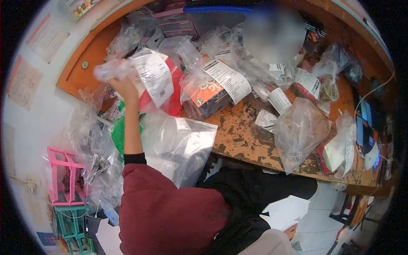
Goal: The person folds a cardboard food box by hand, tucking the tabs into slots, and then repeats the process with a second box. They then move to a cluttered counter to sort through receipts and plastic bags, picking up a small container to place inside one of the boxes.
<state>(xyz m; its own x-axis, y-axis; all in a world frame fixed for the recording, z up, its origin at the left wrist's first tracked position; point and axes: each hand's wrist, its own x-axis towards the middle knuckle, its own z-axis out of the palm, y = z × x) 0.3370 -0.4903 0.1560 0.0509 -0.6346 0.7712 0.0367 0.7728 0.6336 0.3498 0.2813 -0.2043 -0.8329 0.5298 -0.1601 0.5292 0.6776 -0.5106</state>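
Observation:
My left hand reaches up to the far left part of the table from a maroon sleeve with a black cuff. Its fingers are closed on a bunched clear plastic bag, blurred by motion. Just right of the hand lies a red package with a printed paper on top. A bagged orange and black box with its own printed sheet stands beside that. Below, a large clear plastic sheet or bag hangs over the table edge near my forearm. My right hand is out of view.
A crumpled clear bag and more bagged goods with printed slips cover the worn wooden table. A pink rack and a green rack stand at lower left. Another person sits across, blurred.

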